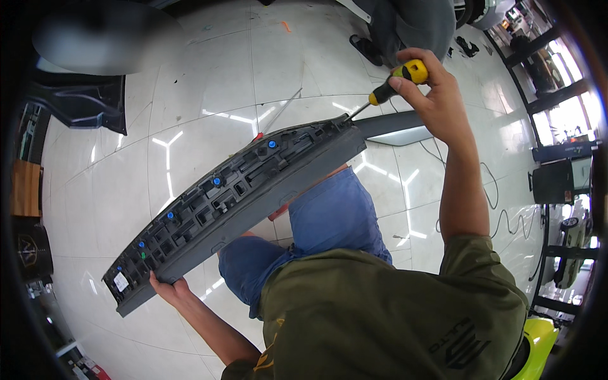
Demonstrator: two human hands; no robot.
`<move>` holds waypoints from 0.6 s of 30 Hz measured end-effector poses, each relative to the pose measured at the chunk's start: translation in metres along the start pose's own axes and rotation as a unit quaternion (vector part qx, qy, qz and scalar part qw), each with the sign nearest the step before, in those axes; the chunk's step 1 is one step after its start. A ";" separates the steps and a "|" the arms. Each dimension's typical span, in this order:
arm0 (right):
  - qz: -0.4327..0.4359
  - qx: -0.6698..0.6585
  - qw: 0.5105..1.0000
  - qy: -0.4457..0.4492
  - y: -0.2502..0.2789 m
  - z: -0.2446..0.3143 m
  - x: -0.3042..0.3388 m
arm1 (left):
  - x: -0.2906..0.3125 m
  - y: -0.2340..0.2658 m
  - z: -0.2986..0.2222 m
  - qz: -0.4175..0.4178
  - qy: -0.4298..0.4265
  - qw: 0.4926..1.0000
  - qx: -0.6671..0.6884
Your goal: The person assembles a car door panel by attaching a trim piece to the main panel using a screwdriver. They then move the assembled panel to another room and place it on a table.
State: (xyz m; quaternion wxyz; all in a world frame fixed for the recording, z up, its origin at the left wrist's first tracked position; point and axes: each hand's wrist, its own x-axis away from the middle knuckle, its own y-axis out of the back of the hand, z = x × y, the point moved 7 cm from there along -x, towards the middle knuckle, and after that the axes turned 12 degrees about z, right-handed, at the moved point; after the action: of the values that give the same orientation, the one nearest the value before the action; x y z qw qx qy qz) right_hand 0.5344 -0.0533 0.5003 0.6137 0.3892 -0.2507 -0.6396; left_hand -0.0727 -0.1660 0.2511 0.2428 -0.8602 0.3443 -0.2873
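A long black plastic trim panel (221, 196) lies slanted across my lap, its ribbed back facing up. Several blue clips (217, 182) run along it, with one green clip (143, 255) and a white label (121, 281) towards the near left end. My left hand (170, 290) grips the panel's lower edge near that end, fingers partly hidden. Held up at the far right is a screwdriver (405, 74) with a yellow and black handle; my right hand (434, 92) is closed around it. Its tip meets the panel's far right end, at a corner.
Behind the panel, a red-tipped thin rod (278, 113) lies on the glossy tiled floor. Another dark trim piece (392, 122) rests beyond the right end. A person in grey trousers (411, 28) is close by at the top. A thin cable (491, 183) curls on the right.
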 end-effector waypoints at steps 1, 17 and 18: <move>-0.029 -0.034 0.999 0.022 0.001 -0.001 0.000 | 0.000 -0.001 0.001 -0.001 0.001 1.000 0.014; 0.048 -0.137 0.988 0.057 -0.236 -0.089 -0.047 | -0.059 0.160 -0.199 0.085 -0.307 0.938 -0.135; 0.076 -0.132 0.987 0.057 -0.260 -0.095 -0.062 | -0.049 0.156 -0.202 0.058 -0.350 0.913 -0.202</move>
State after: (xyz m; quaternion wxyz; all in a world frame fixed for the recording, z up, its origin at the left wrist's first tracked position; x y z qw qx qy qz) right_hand 0.4543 0.0538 0.2504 0.7197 0.3209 -0.1573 -0.5952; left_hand -0.3063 -0.2751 0.2840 0.1848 -0.9151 0.3367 0.1229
